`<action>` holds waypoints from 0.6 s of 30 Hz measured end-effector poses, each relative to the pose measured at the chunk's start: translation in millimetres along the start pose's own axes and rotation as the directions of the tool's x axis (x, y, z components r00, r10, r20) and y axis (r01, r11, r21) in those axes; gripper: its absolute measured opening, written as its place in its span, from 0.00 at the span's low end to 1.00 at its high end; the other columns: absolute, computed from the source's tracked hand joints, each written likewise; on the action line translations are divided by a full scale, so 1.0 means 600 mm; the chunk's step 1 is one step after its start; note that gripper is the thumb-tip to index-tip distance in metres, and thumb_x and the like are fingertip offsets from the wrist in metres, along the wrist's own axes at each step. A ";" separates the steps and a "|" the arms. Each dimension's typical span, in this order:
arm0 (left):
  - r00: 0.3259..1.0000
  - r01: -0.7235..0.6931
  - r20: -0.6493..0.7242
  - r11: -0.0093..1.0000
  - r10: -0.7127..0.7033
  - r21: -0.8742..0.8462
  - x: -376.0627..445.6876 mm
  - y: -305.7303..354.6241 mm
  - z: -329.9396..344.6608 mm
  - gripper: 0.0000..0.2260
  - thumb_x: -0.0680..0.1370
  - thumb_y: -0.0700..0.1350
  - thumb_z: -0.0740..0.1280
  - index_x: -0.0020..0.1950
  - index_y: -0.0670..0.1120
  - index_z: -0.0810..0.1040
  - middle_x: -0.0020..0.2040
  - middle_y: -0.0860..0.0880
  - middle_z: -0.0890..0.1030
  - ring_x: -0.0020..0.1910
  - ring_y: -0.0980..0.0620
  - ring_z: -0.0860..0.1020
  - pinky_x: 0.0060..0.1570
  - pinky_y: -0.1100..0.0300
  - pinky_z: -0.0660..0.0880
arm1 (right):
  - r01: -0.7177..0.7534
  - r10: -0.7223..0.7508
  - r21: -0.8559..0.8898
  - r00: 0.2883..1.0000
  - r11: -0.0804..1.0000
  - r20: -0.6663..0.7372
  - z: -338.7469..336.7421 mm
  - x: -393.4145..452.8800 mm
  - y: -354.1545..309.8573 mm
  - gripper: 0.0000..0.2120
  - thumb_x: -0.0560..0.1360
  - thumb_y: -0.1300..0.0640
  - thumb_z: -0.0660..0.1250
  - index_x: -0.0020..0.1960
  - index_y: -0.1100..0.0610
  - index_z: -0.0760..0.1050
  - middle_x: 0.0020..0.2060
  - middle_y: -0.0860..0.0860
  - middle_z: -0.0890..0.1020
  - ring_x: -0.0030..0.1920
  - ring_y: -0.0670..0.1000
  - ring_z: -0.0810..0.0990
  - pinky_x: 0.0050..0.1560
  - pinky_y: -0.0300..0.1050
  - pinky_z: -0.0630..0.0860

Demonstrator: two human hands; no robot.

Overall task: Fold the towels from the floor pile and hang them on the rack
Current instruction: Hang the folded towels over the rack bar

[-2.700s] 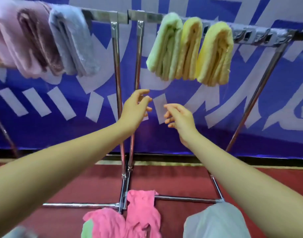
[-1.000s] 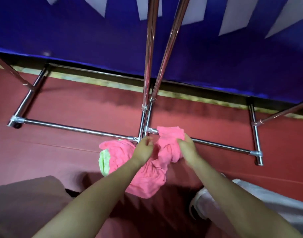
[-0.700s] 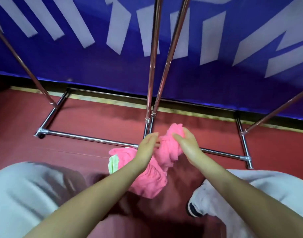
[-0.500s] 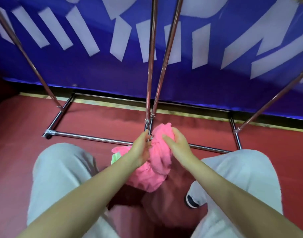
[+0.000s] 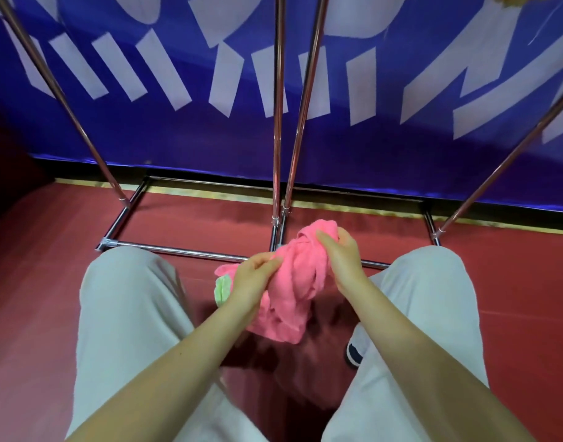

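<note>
Both hands hold the pink towel (image 5: pixel 292 282), bunched up just above the floor (image 5: pixel 50 282). The left hand (image 5: pixel 253 277) pinches its near side. The right hand (image 5: pixel 340 255) grips its top end, closer to the rack (image 5: pixel 278 122). The towel hangs down long between them.

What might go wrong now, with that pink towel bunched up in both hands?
The pink towel is crumpled between the left hand and right hand, so its corners may be hard to find. Its hanging end could catch the green towel below, or snag on the rack's base bar.
</note>
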State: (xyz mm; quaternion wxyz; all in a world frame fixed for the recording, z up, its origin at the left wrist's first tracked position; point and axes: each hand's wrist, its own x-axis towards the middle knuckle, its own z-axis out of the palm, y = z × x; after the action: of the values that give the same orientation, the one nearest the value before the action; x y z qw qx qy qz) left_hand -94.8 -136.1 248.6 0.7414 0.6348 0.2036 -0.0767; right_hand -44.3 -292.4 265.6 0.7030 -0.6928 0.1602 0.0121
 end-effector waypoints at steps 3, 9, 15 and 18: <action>0.978 -0.132 -0.127 0.958 0.168 0.253 0.009 0.005 -0.022 0.05 0.75 0.42 0.71 0.44 0.53 0.82 0.42 0.55 0.83 0.45 0.54 0.79 0.51 0.60 0.74 | 0.079 -0.085 -0.251 0.996 0.965 -0.012 -0.002 -0.004 0.010 0.07 0.74 0.62 0.67 0.52 0.60 0.76 0.44 0.52 0.79 0.45 0.50 0.76 0.44 0.42 0.70; 0.898 -0.307 -0.222 0.902 0.381 0.305 0.011 0.037 -0.050 0.09 0.76 0.36 0.67 0.54 0.45 0.82 0.47 0.52 0.83 0.46 0.57 0.80 0.52 0.63 0.74 | 0.049 -0.054 -0.400 0.999 0.915 0.000 -0.008 -0.015 0.028 0.09 0.73 0.61 0.66 0.52 0.63 0.77 0.45 0.54 0.80 0.47 0.55 0.78 0.43 0.42 0.67; 0.892 -0.435 -0.014 0.867 0.452 0.244 -0.003 0.072 -0.053 0.09 0.78 0.36 0.67 0.52 0.49 0.81 0.49 0.57 0.82 0.46 0.68 0.78 0.50 0.74 0.71 | 0.139 -0.017 -0.727 0.985 0.672 0.173 -0.015 -0.014 0.044 0.17 0.73 0.56 0.67 0.61 0.58 0.72 0.57 0.55 0.78 0.60 0.57 0.75 0.59 0.47 0.71; 0.894 -0.447 0.139 0.865 0.425 0.228 -0.014 0.074 -0.044 0.10 0.76 0.35 0.68 0.48 0.50 0.82 0.44 0.58 0.84 0.45 0.63 0.80 0.49 0.70 0.73 | 0.258 -0.098 -0.473 0.937 0.843 0.336 0.013 -0.021 0.038 0.19 0.77 0.61 0.62 0.67 0.54 0.69 0.65 0.51 0.73 0.68 0.50 0.69 0.68 0.43 0.65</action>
State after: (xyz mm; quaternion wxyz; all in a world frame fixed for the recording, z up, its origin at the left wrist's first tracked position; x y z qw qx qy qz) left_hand -91.3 -103.9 289.5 0.6599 0.7502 0.0118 0.0408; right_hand -60.2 -281.3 246.6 0.5085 -0.8558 -0.0224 0.0924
